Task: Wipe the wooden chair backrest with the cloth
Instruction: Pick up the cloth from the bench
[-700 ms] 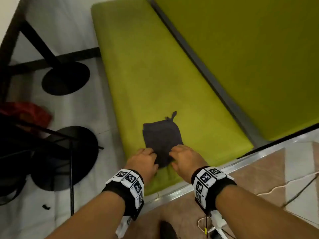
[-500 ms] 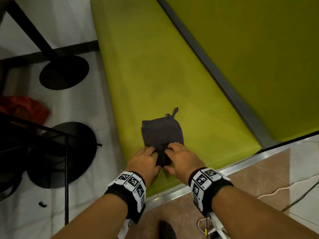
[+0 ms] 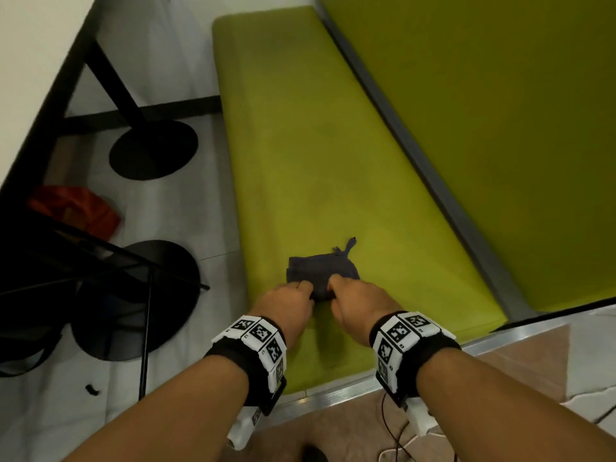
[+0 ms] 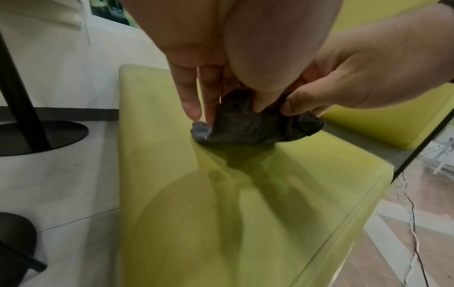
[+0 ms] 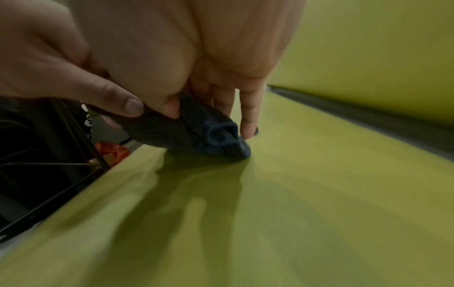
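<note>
Nearest in the head view: both forearms w/ black wrist bands carrying white marker tiles; just past them the left hand (image 3: 287,306) and right hand (image 3: 358,306) meet at the near edge of the cloth (image 3: 321,273); each hand pinches that edge btwn thumb and fingers, so fingers are clamped on the fabric, not spread. In the left wrist view the left hand (image 4: 221,64) has its thumb tip pressed into the cloth (image 4: 250,126) while two fingers (image 4: 189,101) run down straight to its left corner; the right hand (image 4: 349,77) nips the fabric beside it. The right wrist view shows the right hand (image 5: 196,58) w/ thumb on the cloth (image 5: 196,134), little finger straight and touching the seat; the left hand (image 5: 61,68) grips from the left.

The cloth is dark grey-blue, small, bunched and creased; near edge lifted, far part resting on the seat cushion (image 3: 300,145); a short tail or loop sticks up at its far right corner.

Cushion is yellow-green, long; beyond and to the right, an upright yellow-green back panel (image 3: 500,128); left on the floor, two black round bases (image 3: 153,150) and sth orange-red (image 3: 75,208).
</note>
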